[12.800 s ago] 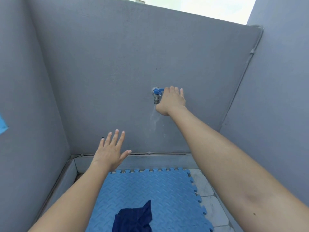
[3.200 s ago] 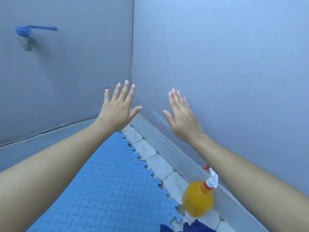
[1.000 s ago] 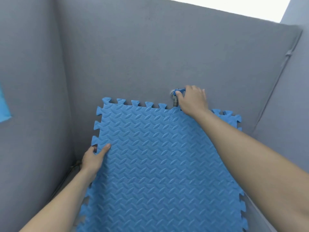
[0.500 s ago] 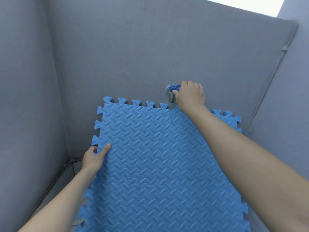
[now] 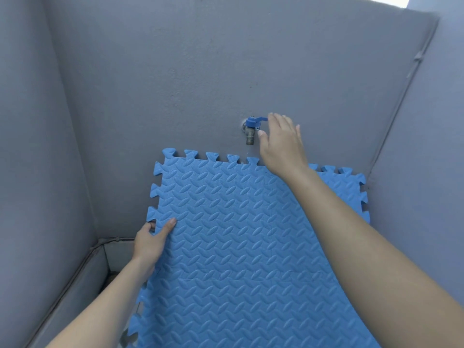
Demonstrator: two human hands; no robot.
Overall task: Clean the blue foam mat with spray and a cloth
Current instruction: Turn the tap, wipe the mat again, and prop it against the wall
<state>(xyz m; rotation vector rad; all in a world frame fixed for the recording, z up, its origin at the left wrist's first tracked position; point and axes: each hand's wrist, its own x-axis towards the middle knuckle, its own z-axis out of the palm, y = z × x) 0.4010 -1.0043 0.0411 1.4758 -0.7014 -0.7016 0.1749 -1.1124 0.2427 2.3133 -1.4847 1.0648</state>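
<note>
The blue foam mat (image 5: 226, 234), with a puzzle-tooth edge and ribbed pattern, is tilted up against the grey back wall, its top edge just below a wall tap (image 5: 251, 130). My left hand (image 5: 150, 243) grips the mat's left edge, thumb on its front face. My right hand (image 5: 282, 144) is raised at the tap, fingers on its blue lever, thumb beside the tap body. No water shows at the spout. The spray bottle and the cloth are out of view.
Grey walls close in on the left (image 5: 37, 146), back (image 5: 200, 71) and right (image 5: 426, 146). A grey ledge (image 5: 82, 275) runs along the floor at the lower left. A thin pipe (image 5: 406, 79) runs down the right corner.
My right hand has opened and shifted slightly right on the tap, so the blue lever and spout now show. The left hand still holds the mat's edge. The view has tilted down a little.
</note>
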